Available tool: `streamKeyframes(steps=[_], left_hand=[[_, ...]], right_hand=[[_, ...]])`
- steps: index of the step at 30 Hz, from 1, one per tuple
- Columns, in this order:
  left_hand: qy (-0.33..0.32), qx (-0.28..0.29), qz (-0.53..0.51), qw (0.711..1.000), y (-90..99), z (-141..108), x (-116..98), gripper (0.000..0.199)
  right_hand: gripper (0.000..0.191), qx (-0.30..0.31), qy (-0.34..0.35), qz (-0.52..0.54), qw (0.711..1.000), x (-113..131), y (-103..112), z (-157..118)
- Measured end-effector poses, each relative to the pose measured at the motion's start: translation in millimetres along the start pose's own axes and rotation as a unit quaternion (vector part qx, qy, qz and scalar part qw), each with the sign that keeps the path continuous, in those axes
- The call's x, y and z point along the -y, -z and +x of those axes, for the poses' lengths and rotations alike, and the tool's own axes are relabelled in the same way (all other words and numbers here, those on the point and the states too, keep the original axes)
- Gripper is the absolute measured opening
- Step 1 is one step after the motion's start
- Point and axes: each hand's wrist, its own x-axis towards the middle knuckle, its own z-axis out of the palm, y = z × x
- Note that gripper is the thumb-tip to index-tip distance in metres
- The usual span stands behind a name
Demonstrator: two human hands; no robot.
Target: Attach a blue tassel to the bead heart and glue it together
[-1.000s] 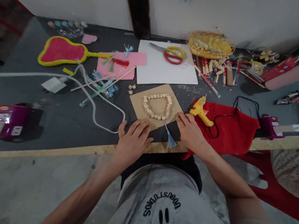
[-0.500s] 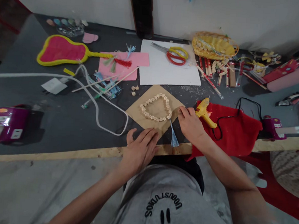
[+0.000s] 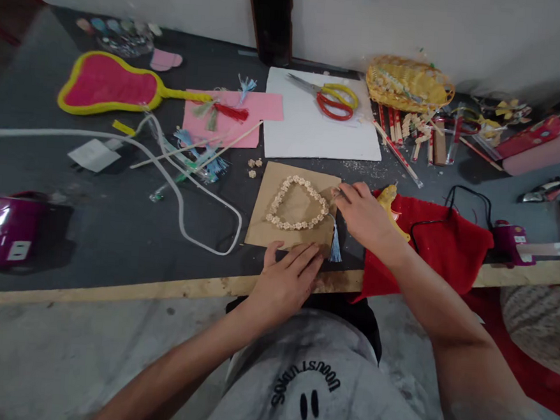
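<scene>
A square of brown cardboard lies on the dark table. On it rests a loop of small pale flower-shaped beads, roughly heart-shaped. A light blue tassel hangs from the loop's right side, over the cardboard's edge. My left hand lies with fingers stretched out across the cardboard's near edge. My right hand has its fingers closed at the cardboard's right edge, near the upper corner; its fingertips are partly hidden. Just beyond that hand, a yellow glue gun lies partly covered on a red cloth.
Scissors lie on a white sheet. Behind stands a yellow basket. At left are a pink-and-yellow fan shape, a white cable and a purple box. Several loose beads sit beyond the cardboard.
The cardboard has turned counterclockwise under my hands, carrying the bead loop and tassel with it. My left hand has shifted right; my right hand has moved slightly away from me.
</scene>
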Motion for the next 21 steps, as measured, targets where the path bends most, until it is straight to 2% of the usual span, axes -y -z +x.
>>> streamKeyframes(steps=[3,6,8,11,14,17,21], left_hand=[[0.02,-0.02,-0.008,1.0,8.7,-6.3,11.0,0.024],[0.063,-0.045,0.016,0.997,18.7,-16.2,26.4,0.02],[0.078,-0.048,0.033,0.995,23.3,-22.1,36.6,0.018],[0.059,-0.045,0.046,0.996,25.4,-28.6,49.4,0.018],[0.051,-0.027,0.042,0.997,23.5,-33.4,57.4,0.022],[0.05,0.005,0.058,0.997,21.7,-36.7,59.3,0.027],[0.052,0.03,0.085,0.995,23.6,-37.4,51.7,0.031]], right_hand=[[0.027,-0.007,-0.007,0.023,1.0,6.3,0.2,-27.4],[0.039,-0.003,-0.041,0.057,0.998,20.2,-8.7,-56.7],[0.037,0.012,-0.062,0.066,0.996,28.9,-17.9,-68.0],[0.024,0.021,-0.098,0.082,0.992,35.1,-28.9,-71.6],[0.018,0.025,-0.112,0.096,0.989,33.2,-30.0,-68.8],[0.02,0.033,-0.095,0.082,0.992,26.4,-21.4,-67.2],[0.025,0.031,-0.064,0.026,0.997,12.6,-2.9,-61.3]])
